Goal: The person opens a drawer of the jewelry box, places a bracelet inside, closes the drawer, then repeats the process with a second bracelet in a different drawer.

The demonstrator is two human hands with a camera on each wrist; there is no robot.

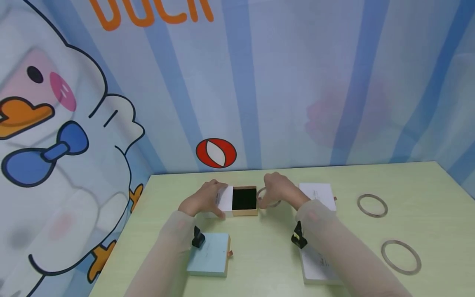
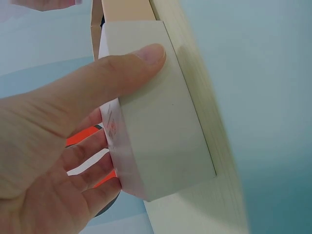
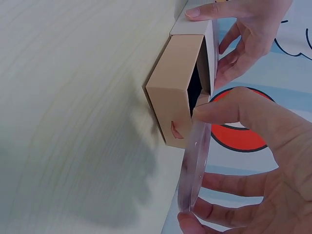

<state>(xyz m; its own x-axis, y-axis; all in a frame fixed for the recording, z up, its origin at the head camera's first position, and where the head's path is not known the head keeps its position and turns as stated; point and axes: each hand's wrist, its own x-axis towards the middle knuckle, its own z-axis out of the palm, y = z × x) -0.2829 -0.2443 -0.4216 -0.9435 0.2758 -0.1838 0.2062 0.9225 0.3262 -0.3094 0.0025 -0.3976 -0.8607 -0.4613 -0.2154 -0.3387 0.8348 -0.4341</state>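
Toward the back of the table, my left hand [image 1: 204, 199] grips the white sleeve [image 1: 225, 202] of a drawer box, thumb on its front side and fingers at the printed face. The tan drawer [image 3: 175, 68] is pulled part way out to the right, showing its black lining [image 1: 244, 199] and a small ribbon tab [image 3: 176, 130] on its end. At the drawer's open side, my right hand [image 1: 279, 190] pinches a pale, translucent bangle [image 3: 195, 163] between thumb and fingers. The bangle is tilted on edge close to the drawer's end.
A light blue box [image 1: 208, 253] lies at the front left. Two white boxes, one behind [image 1: 315, 192] and one in front [image 1: 315, 268], are partly covered by my right arm. Two bangles, one farther back [image 1: 372, 215] and one nearer [image 1: 407, 272], lie on the right.
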